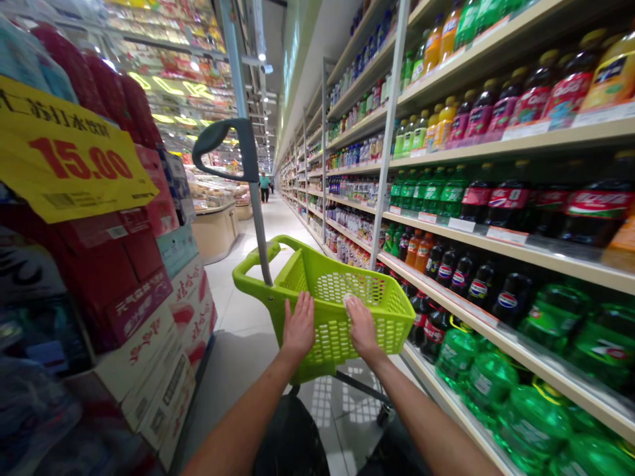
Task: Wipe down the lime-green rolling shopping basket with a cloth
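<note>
A lime-green plastic shopping cart (331, 324) with perforated sides stands right in front of me, its grey pole and loop handle (225, 151) rising at the left end. My left hand (299, 325) lies against the near side wall with its fingers stretched out. On the near rim, my right hand (362, 328) is closed around a small white cloth or tissue (348, 301), mostly hidden by the fingers. No goods show in the visible part of the basket.
Shelves of soda bottles (461, 271) line the right side. At left, stacked drink cartons (159, 357) carry a yellow price sign (74, 152). A display counter (215, 228) stands beyond, and a person in a green top (264, 185) is far down the aisle.
</note>
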### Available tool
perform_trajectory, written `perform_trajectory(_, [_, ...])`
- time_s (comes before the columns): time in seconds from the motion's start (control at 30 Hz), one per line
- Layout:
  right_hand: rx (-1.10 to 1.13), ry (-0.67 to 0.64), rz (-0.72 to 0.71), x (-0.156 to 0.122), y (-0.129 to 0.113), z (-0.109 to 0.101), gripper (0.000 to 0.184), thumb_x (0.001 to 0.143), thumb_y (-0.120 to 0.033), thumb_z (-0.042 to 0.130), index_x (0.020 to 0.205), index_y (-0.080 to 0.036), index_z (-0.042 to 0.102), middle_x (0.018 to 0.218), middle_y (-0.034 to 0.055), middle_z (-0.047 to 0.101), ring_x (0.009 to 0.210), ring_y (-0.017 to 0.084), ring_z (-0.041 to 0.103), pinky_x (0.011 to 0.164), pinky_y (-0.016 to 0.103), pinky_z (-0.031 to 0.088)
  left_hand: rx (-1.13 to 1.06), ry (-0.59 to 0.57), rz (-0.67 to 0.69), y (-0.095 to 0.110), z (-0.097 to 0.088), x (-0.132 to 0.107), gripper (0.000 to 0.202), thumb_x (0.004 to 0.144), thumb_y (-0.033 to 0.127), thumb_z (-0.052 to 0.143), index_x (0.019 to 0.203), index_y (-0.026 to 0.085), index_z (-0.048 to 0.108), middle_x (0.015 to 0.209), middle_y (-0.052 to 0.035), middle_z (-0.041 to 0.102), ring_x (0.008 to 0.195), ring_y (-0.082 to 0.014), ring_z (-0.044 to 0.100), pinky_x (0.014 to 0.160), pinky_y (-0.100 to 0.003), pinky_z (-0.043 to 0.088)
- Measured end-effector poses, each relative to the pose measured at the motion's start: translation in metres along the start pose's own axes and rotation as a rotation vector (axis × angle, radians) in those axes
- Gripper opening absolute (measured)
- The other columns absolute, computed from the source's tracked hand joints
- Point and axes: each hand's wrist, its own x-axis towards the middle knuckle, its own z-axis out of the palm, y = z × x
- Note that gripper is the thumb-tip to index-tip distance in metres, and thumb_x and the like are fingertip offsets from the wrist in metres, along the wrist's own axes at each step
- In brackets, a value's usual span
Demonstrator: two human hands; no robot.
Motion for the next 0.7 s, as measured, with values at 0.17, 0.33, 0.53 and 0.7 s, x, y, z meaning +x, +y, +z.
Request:
perform_trajectory(0.17, [0.121,-0.032,-0.258,0.009,-0.043,0.015,0.062,0.069,0.003,0.031,0.126,-0.017,0.043,0.133,0.0083,0.041,0.126,0.016,0.030,0.101,0.037,0.029,0.033,0.082,-0.023,-0.021,-0.004,0.000,0.061,0.073,0.016,0.035,0.133,0.010,0.028,0.142,-0.0090,0.023,0.132,-0.0229,0.010,0.105,-0.052,0.004])
perform_trajectory(0.33, [0.049,0.041,-0.011,0.012,-0.025,0.009,0.058,0.068,0.004,0.030,0.120,-0.013,0.048,0.125,0.0125,0.049,0.120,0.019,0.039,0.098,0.040,0.031,0.022,0.078,-0.061,-0.033,-0.008,-0.002,0.061,0.072,0.016,0.036,0.132,0.008,0.028,0.141,-0.0099,0.026,0.132,-0.0232,0.011,0.105,-0.052,0.003])
perform_trajectory(0.53, [0.206,0.035,-0.241,0.014,-0.065,0.027,0.060,0.067,0.002,0.030,0.123,-0.013,0.045,0.130,0.0096,0.044,0.124,0.016,0.034,0.102,0.036,0.031,-0.069,0.128,0.018,-0.045,-0.020,-0.012,0.057,0.074,0.019,0.036,0.131,0.011,0.031,0.138,-0.0082,0.033,0.130,-0.0197,0.020,0.106,-0.050,0.003])
perform_trajectory(0.7, [0.280,0.102,-0.180,0.028,-0.085,0.035,0.060,0.068,0.000,0.030,0.123,-0.016,0.045,0.126,0.0084,0.047,0.121,0.017,0.037,0.101,0.040,0.032,-0.066,0.274,-0.322,-0.086,-0.036,-0.012,0.062,0.072,0.018,0.037,0.132,0.009,0.027,0.141,-0.0098,0.025,0.132,-0.0215,0.015,0.106,-0.050,0.006])
